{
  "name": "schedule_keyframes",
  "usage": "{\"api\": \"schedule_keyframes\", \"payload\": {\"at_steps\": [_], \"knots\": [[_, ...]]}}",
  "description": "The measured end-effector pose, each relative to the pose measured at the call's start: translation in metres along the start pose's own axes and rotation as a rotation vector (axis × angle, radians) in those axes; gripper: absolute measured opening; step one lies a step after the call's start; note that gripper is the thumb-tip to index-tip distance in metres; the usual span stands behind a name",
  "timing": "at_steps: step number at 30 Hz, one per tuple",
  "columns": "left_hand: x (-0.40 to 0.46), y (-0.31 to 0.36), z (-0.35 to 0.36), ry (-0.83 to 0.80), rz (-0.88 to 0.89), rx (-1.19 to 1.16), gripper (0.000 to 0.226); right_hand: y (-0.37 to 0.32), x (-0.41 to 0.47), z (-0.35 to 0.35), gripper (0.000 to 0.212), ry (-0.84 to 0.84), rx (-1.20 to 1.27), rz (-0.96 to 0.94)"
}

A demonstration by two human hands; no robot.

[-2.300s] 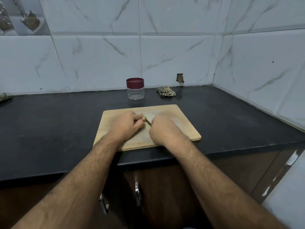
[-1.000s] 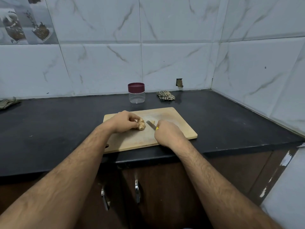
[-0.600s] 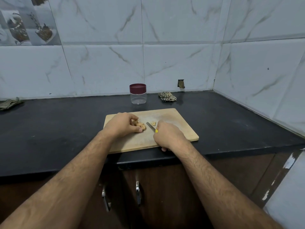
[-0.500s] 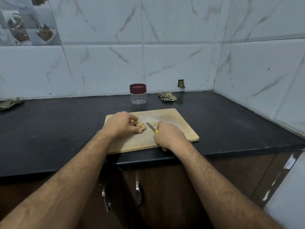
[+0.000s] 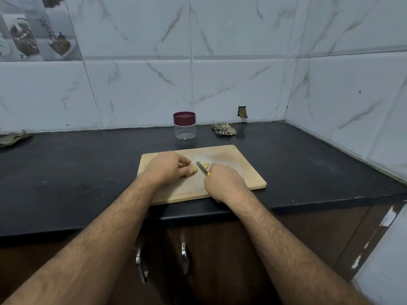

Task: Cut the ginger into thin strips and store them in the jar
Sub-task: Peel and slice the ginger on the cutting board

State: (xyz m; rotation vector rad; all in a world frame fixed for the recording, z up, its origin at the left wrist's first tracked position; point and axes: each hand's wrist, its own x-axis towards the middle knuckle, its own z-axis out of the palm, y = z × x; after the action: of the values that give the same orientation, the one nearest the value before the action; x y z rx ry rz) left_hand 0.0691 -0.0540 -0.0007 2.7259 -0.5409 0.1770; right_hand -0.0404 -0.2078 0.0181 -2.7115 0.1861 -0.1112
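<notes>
No legible text, label, brand name, number or sign appears on any surface in the head view.
</notes>
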Motion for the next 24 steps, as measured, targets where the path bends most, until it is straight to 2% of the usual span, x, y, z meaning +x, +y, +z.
{"api": "schedule_keyframes", "payload": {"at_steps": [3, 6, 24], "knots": [[0.002, 0.001, -0.002, -0.076, 0.003, 0.089, 0.053, -0.003, -0.003, -0.001, 0.01, 0.002, 0.007, -0.012], [0.004, 0.0, -0.004, -0.122, -0.02, 0.12, 0.056, -0.004, -0.005, -0.001, 0.01, 0.007, 0.005, -0.027], [0.0, 0.017, -0.007, -0.056, -0.088, 0.187, 0.048, -0.005, -0.002, 0.006, 0.01, 0.023, 0.019, -0.038]]}}
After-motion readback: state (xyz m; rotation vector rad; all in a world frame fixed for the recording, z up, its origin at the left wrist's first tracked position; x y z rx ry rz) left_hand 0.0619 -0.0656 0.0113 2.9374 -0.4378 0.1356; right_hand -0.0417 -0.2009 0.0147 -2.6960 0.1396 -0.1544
